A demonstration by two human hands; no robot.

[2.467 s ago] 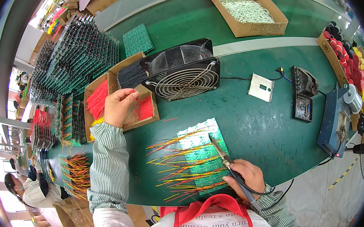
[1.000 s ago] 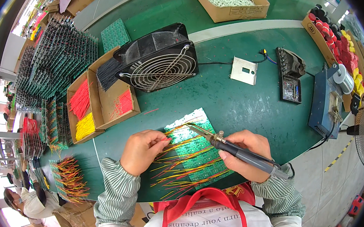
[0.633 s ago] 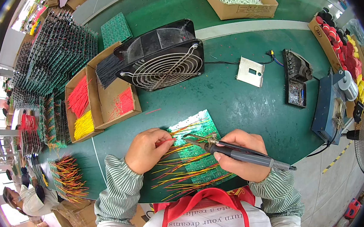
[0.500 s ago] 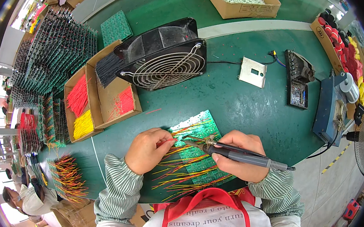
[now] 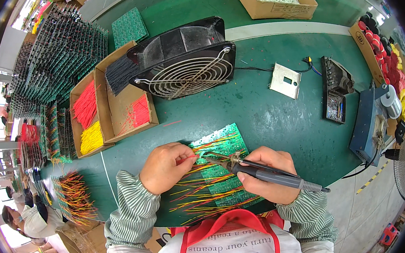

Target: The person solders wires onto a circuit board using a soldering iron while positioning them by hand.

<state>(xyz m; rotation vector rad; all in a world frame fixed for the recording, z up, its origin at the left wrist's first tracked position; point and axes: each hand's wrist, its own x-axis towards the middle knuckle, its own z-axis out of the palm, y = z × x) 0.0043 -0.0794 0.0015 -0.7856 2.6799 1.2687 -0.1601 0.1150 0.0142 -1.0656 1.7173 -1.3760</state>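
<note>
A green circuit board panel lies on the table in front of me, with rows of red, yellow and dark wires trailing off its left side. Between thumb and fingertips, my left hand pinches a red wire at the board's left part. Wrapped round the grey handle of a soldering iron is my right hand. The iron's tip and a thin bent metal tube clamped beside it point left, close to the wire end. Whether the tip touches the board cannot be made out.
A black fan stands beyond my hands, next to cardboard trays of red, yellow and black wires. Stacked boards fill the far left. A blue soldering station with a solder spool and an open black box are at right.
The view has shifted slightly, so the background sits a little differently. Both hands stay almost in place, the left still pinching the red wire and the right still holding the soldering iron.
</note>
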